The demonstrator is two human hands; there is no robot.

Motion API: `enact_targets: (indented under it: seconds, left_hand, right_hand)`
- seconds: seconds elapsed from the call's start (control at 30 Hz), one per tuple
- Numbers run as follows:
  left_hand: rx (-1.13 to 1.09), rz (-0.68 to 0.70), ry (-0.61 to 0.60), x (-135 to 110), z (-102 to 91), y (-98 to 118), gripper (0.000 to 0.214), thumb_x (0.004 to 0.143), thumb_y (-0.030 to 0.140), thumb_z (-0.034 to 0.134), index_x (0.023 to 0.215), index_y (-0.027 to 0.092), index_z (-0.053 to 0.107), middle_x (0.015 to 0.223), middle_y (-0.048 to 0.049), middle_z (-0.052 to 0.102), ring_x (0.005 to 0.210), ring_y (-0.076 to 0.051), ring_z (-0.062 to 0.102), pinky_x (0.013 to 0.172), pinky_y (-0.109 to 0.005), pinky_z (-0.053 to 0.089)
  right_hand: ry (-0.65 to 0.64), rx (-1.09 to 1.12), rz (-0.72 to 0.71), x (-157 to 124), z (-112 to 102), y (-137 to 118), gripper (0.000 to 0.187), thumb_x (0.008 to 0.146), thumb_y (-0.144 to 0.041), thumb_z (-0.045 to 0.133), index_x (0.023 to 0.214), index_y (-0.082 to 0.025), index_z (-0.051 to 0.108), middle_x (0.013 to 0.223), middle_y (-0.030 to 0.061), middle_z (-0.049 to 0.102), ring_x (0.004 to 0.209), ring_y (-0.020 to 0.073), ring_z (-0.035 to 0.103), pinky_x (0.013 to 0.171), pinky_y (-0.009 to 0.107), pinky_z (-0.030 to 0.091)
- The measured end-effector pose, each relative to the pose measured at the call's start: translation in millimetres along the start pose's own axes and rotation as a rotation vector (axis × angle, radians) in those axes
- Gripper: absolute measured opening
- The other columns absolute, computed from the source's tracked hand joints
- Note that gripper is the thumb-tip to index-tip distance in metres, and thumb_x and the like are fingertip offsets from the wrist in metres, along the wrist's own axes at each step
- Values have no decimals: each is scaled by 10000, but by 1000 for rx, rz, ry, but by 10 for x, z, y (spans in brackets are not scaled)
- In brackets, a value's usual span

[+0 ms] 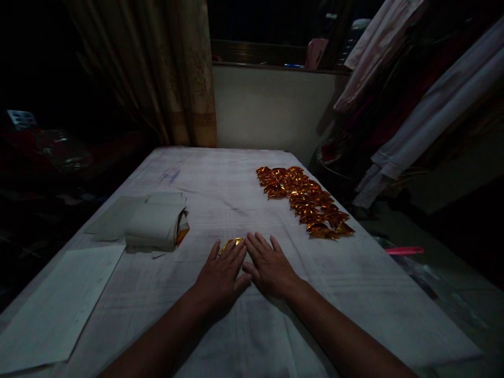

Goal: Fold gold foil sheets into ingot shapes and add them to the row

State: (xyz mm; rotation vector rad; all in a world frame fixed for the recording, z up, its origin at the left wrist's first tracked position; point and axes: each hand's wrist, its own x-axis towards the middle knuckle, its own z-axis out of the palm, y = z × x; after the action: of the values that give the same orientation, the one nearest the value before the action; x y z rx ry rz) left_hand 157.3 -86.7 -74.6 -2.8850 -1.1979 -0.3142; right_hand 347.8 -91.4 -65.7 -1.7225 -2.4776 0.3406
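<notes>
A thin piece of shiny gold foil (pixel 237 240) lies on the counter (pixel 354 310), mostly covered by fingers, its visible edge crisp and bright. The counter wears a pale, faintly checked cloth (pixel 208 184), soft and lightly creased. To the right, a cluster of folded foil pieces (pixel 305 199), orange-gold, puffed and pointed at the ends, sits in overlapping rows. To the left rests a stack of dull, pale paper (pixel 151 223), bent over in a smooth curve with a glint of orange at its end; nearer the person is a flat white sheet (pixel 59 310) with straight edges.

Both forearms reach forward and angle inward. The left hand (pixel 224 270) is palm down and flat, fingers nearly side by side on the foil, thumb out toward the right. The right hand (pixel 271 268) lies palm down too, fingers slightly spread, their tips close by the left fingertips.

The foil's visible part slants, its long axis running away from the person and rightward.
</notes>
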Motion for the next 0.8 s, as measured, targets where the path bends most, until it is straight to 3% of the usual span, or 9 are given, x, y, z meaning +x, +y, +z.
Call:
enact_targets:
  seconds: [0.2,0.37,0.5,0.57,0.8]
  left_hand:
    - [15,-68,-66,-189,-104,-202,585,1046,520,331,1524,195,418,1570,-98,448,1454,-253,414,1234,-500,146]
    - [41,-92,-25,-278,-167,-301,511,1048,462,369,1483,217,478,1507,-73,541,1399,-284,475,1228,-562,106]
    - [96,-112,15,-115,-257,-288,336,1014,266,468,1315,252,617,1314,-58,692,1240,-279,591,1198,-579,197]
    - [135,-116,-27,11,-314,-273,271,978,205,516,1199,240,668,1191,-67,733,1110,-268,642,1167,-572,256]
    - [192,-63,-145,318,-363,-264,192,898,113,542,969,122,720,881,-135,713,878,-270,674,1010,-473,393]
  right_hand:
    - [11,7,1,-12,-14,-8,639,1032,-518,388,1577,-188,334,1648,99,260,1541,297,196,1240,577,129]
    - [16,18,16,-12,-10,-21,630,1027,-500,414,1566,-179,360,1646,107,274,1538,312,201,1233,584,131]
    - [56,21,17,14,-30,-29,584,1009,-441,480,1534,-192,418,1622,107,349,1516,325,261,1213,594,178]
    - [97,21,14,40,-40,-27,542,991,-400,524,1492,-200,478,1593,107,410,1490,327,316,1198,575,222]
    - [235,65,-40,114,14,20,440,922,-311,629,1350,-212,609,1475,122,556,1389,309,455,1140,499,342]
